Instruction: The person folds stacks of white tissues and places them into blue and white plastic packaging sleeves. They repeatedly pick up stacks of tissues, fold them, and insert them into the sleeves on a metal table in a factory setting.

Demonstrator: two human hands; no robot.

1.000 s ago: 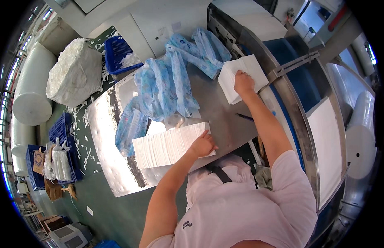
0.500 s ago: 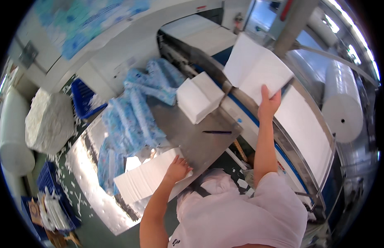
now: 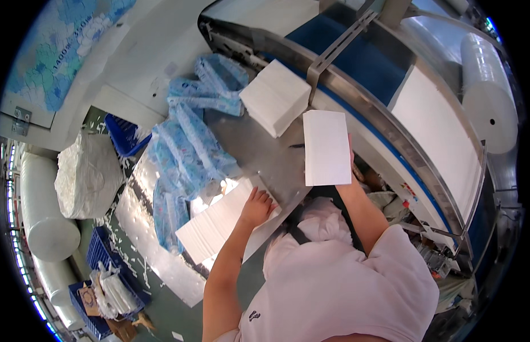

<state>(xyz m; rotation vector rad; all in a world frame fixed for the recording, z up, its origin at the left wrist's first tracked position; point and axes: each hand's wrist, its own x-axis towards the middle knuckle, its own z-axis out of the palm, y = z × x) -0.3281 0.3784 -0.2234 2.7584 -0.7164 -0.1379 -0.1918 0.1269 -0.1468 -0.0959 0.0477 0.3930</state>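
My right hand (image 3: pixel 351 162) grips a folded stack of white sheets (image 3: pixel 326 148) above the metal table's near right edge; the sheets hide most of its fingers. My left hand (image 3: pixel 258 207) lies with fingers stretched over the near end of a long row of white folded sheets (image 3: pixel 213 226) on the metal table (image 3: pixel 225 134). Beyond my right hand stands a squared block of white sheets (image 3: pixel 276 98) at the table's far side. Blue patterned plastic bags (image 3: pixel 191 142) lie in a loose heap left of it. A dark pen (image 3: pixel 297 146) is partly covered by the held stack.
To the right runs a machine with a blue belt (image 3: pixel 356 45) and white sheet material (image 3: pixel 430 114) on it. A metal bracket (image 3: pixel 340 47) crosses the belt. White rolls, a wrapped white bale (image 3: pixel 88 175) and blue baskets (image 3: pixel 123 135) stand at the left. Scraps litter the floor.
My right hand has brought the white sheets from over the machine down and left to the table edge; they now look folded together. The left hand stays on the row. The view has shifted.
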